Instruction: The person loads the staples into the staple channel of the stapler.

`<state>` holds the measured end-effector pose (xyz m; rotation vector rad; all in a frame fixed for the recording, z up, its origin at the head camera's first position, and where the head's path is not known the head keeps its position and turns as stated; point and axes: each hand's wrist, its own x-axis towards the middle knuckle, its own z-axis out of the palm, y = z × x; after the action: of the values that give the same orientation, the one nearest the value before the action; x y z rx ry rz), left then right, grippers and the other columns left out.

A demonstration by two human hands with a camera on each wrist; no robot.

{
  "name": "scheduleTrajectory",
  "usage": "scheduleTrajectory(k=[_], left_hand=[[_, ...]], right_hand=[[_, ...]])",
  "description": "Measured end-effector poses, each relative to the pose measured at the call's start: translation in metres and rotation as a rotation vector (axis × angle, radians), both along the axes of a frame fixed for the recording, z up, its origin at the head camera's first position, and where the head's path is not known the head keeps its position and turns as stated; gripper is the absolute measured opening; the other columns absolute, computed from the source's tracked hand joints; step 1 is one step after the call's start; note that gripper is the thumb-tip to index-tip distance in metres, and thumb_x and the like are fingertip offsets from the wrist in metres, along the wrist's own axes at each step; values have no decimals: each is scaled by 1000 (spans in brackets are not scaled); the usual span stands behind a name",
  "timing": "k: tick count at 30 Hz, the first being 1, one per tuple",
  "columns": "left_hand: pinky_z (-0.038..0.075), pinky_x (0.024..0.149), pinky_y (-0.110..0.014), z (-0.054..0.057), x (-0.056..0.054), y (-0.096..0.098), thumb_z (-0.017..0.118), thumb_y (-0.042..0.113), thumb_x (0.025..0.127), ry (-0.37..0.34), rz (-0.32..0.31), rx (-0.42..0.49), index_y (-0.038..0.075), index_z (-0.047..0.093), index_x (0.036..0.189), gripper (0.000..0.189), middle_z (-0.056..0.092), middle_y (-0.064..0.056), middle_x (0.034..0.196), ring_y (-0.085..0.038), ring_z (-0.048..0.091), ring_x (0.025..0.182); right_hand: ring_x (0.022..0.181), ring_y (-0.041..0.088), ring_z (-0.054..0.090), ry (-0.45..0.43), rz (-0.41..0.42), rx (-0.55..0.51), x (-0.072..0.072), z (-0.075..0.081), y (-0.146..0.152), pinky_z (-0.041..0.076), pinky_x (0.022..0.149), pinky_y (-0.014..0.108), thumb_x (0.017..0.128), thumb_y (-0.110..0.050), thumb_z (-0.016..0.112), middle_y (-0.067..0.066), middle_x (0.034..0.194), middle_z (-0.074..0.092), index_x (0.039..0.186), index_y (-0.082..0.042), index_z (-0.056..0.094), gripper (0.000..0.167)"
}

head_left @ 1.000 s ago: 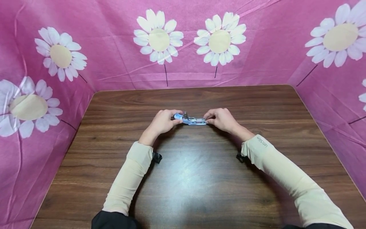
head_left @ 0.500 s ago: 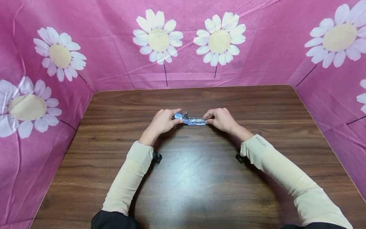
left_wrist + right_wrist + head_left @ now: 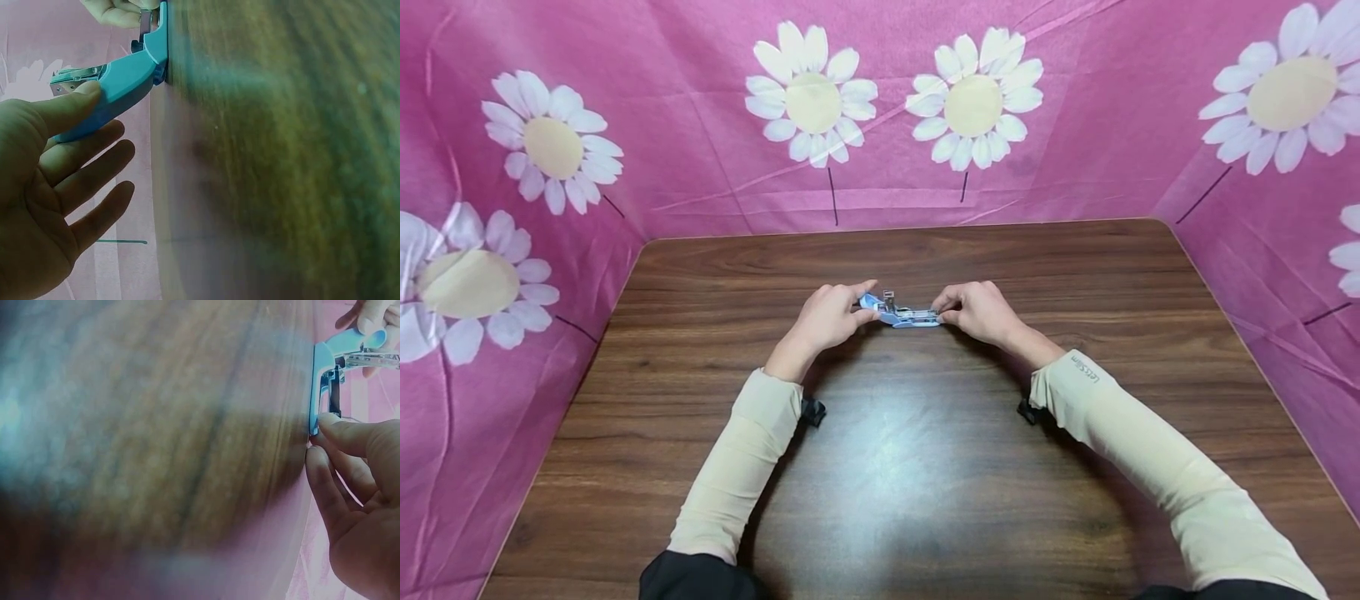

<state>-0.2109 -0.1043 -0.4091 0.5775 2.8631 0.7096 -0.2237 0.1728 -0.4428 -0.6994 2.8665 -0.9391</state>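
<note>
A light-blue stapler stands hinged open near the far part of the table, its base low at the tabletop and its top half tipped up and back to the left. My left hand pinches that raised blue top; the thumb lies on its side and the other fingers spread loosely. A metal magazine part sticks up between the halves. At the base's right end, my right hand pinches with thumb and fingertips, which hide the tip of the base.
The brown wood-grain table spreads around the stapler. Pink cloth printed with white daisies hangs behind the table and at both sides. A black wrist camera sits under the left cuff, another under the right.
The stapler's metal part has swung more upright, and my left index finger has lifted slightly off the raised top. My right hand stays at the base end.
</note>
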Motion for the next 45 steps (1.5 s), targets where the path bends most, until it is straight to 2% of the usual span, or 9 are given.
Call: scheduleTrajectory(k=[8, 14, 18, 20, 23, 28, 35, 40, 45], left_hand=[[49, 84, -39, -3, -1, 1, 69, 39, 96, 14, 4, 37, 19, 52, 149, 59, 55, 0, 64, -16, 39, 57], [42, 64, -35, -6, -3, 4, 69, 36, 97, -17, 6, 140, 20, 52, 150, 57, 35, 7, 53, -10, 28, 48], [39, 59, -32, -9, -5, 5, 71, 35, 96, -13, 11, 183, 22, 55, 148, 55, 42, 7, 56, -9, 31, 49], [39, 59, -32, -11, -5, 5, 72, 35, 95, -15, 14, 199, 23, 56, 147, 55, 54, 3, 64, -9, 32, 50], [40, 59, -32, -12, -5, 5, 72, 34, 95, -25, 17, 227, 24, 57, 146, 54, 73, -3, 91, -10, 33, 52], [42, 65, -32, -12, -6, 7, 72, 34, 95, -46, 18, 257, 26, 57, 146, 54, 70, -6, 130, -12, 33, 55], [38, 62, -32, -11, -6, 12, 73, 32, 95, -60, 7, 286, 25, 60, 144, 51, 72, -1, 126, -14, 35, 58], [37, 58, -30, -9, -6, 17, 71, 35, 96, -70, -7, 270, 27, 58, 145, 51, 76, 2, 115, -11, 31, 49], [40, 54, -28, -4, -6, 20, 71, 33, 96, -111, -1, 283, 27, 58, 145, 51, 75, -1, 113, -9, 37, 45]], right_hand=[[92, 19, 76, -6, 1, -8, 1, 1, 0, 52, 89, 42, 85, -14, 81, 0, 92, 80, 96, -17, 80, 12], [92, 18, 76, -10, 0, -3, 0, 0, 0, 52, 90, 41, 85, -15, 81, -1, 92, 80, 96, -17, 80, 12], [92, 18, 76, -9, 2, -6, 0, 0, -1, 52, 89, 42, 84, -15, 81, -1, 91, 80, 96, -17, 80, 12], [92, 18, 76, -10, 3, -9, 1, 0, 0, 52, 90, 42, 84, -15, 81, -1, 91, 80, 96, -17, 80, 12], [92, 18, 76, -8, 5, -8, 0, 0, 0, 52, 90, 42, 85, -15, 81, -1, 91, 80, 96, -18, 80, 12], [91, 18, 76, 0, 5, -3, -1, -1, 0, 52, 90, 42, 84, -15, 81, -1, 92, 80, 96, -18, 80, 12], [90, 18, 76, 1, 2, -7, 0, -2, 0, 53, 88, 42, 84, -15, 81, -1, 91, 80, 95, -17, 79, 11], [89, 18, 75, -7, -8, -9, 0, -1, -1, 53, 84, 41, 84, -15, 81, 0, 91, 80, 96, -17, 79, 12], [89, 20, 76, 10, -15, -6, 2, 0, -1, 53, 84, 42, 84, -13, 81, 1, 90, 80, 94, -16, 79, 11]])
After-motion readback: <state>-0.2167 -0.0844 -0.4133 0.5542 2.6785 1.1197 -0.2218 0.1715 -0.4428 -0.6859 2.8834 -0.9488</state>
